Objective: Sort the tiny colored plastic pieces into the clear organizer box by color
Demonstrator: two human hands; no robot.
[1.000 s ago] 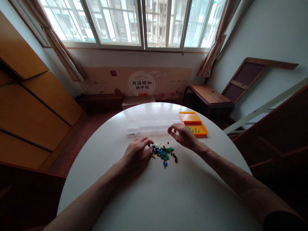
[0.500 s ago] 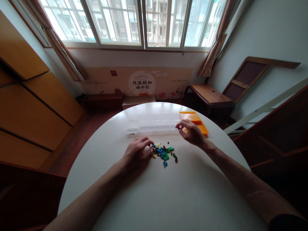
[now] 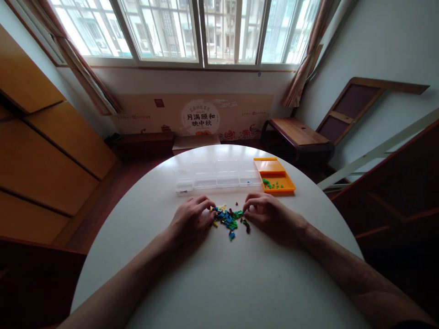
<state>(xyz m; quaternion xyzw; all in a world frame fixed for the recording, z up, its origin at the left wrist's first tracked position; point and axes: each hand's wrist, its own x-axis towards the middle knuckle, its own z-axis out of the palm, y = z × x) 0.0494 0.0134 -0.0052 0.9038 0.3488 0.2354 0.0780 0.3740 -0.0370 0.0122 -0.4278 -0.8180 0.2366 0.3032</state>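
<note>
A loose pile of small toy bricks (image 3: 227,218), blue, green, yellow, cream and dark brown, lies on the white round table (image 3: 219,283). At the pile's left edge is my left hand (image 3: 192,214), its fingers curled and fingertips touching bricks; what they hold, if anything, is hidden. My right hand (image 3: 265,211) rests at the opposite edge, thumb and forefinger drawn together at the green bricks. I cannot make out whether a brick is between them. Behind the hands stands a clear compartment box (image 3: 206,183), with a small blue piece (image 3: 248,183) in its right compartment.
An orange tray (image 3: 288,188) holding several small green pieces adjoins the clear box on the right. One dark brown brick (image 3: 236,204) lies apart behind the pile. Past the table stand a low wooden bench (image 3: 298,130) and a printed panel (image 3: 137,114) under the window.
My right hand has come back from the clear box and orange tray to the pile's right edge, uncovering the green pieces. My left hand stays by the pile. The view has shifted slightly.
</note>
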